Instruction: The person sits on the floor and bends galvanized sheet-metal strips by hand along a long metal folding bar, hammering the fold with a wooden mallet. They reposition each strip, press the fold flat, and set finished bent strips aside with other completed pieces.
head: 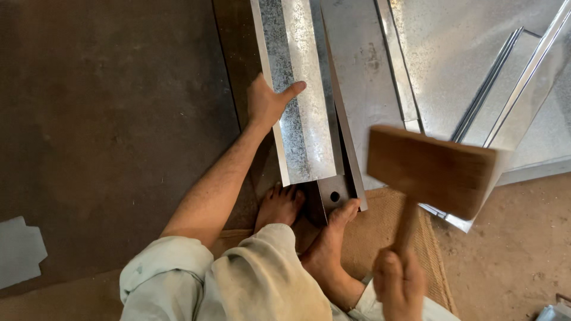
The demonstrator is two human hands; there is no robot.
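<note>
My left hand (269, 102) grips the left edge of a long bent galvanized metal sheet (300, 113), thumb on top, fingers under the edge. The sheet lies over a dark steel angle bar (334, 193) with a hole near its end. My right hand (399, 282) is closed around the handle of a wooden mallet (431, 169), whose blocky head is raised and blurred above the sheets to the right. My bare feet (309, 223) rest by the near end of the bar, toes touching it.
More galvanized sheets and folded strips (464, 65) lie stacked at the upper right. A woven mat (437, 270) is under my feet. Dark floor (107, 119) spreads to the left, with a pale metal scrap (21, 249) at the left edge.
</note>
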